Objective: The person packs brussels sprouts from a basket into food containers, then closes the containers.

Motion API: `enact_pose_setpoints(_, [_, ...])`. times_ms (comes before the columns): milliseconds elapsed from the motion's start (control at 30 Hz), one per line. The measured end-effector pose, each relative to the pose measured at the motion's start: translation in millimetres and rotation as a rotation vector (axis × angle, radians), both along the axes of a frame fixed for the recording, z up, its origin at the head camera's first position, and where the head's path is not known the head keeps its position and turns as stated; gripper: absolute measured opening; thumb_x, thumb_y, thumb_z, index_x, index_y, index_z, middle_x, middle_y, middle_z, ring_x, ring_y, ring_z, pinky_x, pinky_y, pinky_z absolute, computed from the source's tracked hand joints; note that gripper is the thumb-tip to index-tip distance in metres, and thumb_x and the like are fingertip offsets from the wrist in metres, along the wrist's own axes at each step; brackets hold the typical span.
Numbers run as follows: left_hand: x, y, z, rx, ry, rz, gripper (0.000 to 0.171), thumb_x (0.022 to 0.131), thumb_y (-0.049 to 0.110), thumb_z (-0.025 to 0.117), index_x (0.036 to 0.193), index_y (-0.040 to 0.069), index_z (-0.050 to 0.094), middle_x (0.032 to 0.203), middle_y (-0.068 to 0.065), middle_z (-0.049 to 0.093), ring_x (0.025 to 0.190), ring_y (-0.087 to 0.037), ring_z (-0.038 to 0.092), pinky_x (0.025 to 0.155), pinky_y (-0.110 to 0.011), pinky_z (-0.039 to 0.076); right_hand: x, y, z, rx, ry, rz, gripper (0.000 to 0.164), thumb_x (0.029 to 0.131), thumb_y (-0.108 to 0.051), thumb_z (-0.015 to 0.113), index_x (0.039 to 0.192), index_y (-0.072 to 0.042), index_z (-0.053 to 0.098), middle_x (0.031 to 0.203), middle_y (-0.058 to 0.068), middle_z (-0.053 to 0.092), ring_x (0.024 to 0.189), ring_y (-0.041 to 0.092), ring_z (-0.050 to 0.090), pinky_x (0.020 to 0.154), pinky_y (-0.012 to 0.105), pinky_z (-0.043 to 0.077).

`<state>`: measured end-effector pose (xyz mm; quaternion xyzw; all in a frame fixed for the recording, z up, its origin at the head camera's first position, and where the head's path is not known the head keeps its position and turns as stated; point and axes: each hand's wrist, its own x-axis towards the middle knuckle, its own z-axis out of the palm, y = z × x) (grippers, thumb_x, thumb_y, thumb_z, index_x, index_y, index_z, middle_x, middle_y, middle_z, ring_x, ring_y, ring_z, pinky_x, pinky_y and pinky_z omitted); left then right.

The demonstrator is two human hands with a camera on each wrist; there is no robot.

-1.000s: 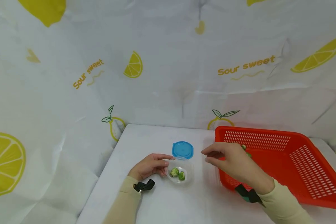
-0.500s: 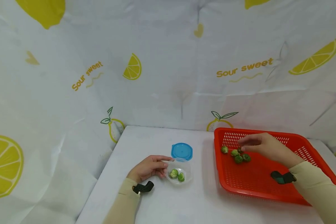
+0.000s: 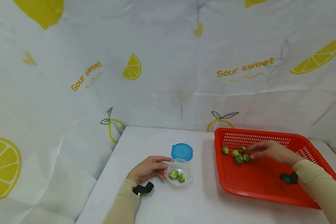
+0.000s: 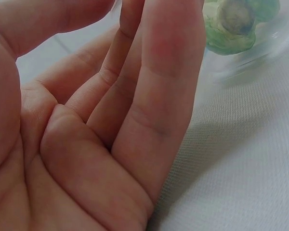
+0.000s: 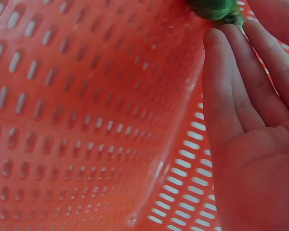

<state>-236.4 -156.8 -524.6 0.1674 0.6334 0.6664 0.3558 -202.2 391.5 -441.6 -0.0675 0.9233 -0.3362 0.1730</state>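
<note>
My left hand (image 3: 150, 168) holds the near-left rim of a small clear plastic tub (image 3: 188, 174) between thumb and fingers. Two Brussels sprouts (image 3: 174, 174) lie in the tub; the left wrist view catches one sprout (image 4: 233, 24) through its wall. Over in the red basket (image 3: 257, 177), my right hand (image 3: 273, 151) reaches down beside a cluster of Brussels sprouts (image 3: 239, 159). Its fingers are fairly straight, with the tips at a sprout (image 3: 247, 158). In the right wrist view a sprout (image 5: 214, 8) appears just beyond the fingertips, and no grip on it shows.
A blue lid (image 3: 182, 151) lies flat on the white-covered table (image 3: 145, 140) behind the tub. Another sprout (image 3: 225, 150) sits apart near the basket's left wall. A lemon-print sheet (image 3: 168, 77) hangs behind the table.
My right hand has moved from the gap beside the tub rightward into the red basket, down to the sprouts. My left hand keeps its place at the tub.
</note>
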Motion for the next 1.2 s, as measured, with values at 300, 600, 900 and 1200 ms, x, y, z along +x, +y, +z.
enact_pose_setpoints(300, [0.8,1.7,1.7,-0.001,-0.003,-0.005,0.042,0.108,0.011,0.065,0.149,0.005,0.064,0.083,0.0,0.074,0.07,-0.01,0.074,0.073,-0.026,0.065,2.2,2.2,-9.5,0.002,-0.013,-0.007,0.043,0.1,-0.031,0.078,0.135,-0.007,0.075,0.136,0.014,0.074,0.109,0.002,0.066,0.088,0.021,0.055])
enact_pose_setpoints(600, [0.1,2.8,3.2,-0.007,0.007,-0.012,0.042,0.108,0.015,0.067,0.149,0.008,0.065,0.084,-0.001,0.074,0.071,-0.011,0.073,0.073,-0.027,0.065,0.8,-0.8,-8.1,0.002,-0.026,-0.004,0.042,0.098,-0.029,0.081,0.132,-0.006,0.076,0.133,0.014,0.075,0.109,0.009,0.066,0.089,0.024,0.056])
enact_pose_setpoints(900, [-2.1,3.8,0.5,-0.003,0.007,-0.019,0.042,0.108,0.014,0.066,0.149,0.007,0.065,0.084,0.0,0.074,0.071,-0.011,0.073,0.073,-0.027,0.065,-0.8,-1.9,-7.6,0.046,-0.039,-0.011,0.042,0.099,-0.027,0.08,0.133,-0.004,0.075,0.134,0.016,0.075,0.116,0.021,0.067,0.093,0.034,0.055])
enact_pose_setpoints(1200, [-1.0,0.7,0.4,-0.017,0.006,-0.01,0.041,0.109,0.014,0.064,0.15,0.008,0.064,0.085,-0.001,0.074,0.071,-0.011,0.073,0.074,-0.027,0.065,-6.2,-5.6,-6.9,0.065,-0.022,0.012,0.04,0.098,-0.024,0.08,0.132,-0.004,0.075,0.132,0.015,0.075,0.116,0.024,0.066,0.093,0.036,0.055])
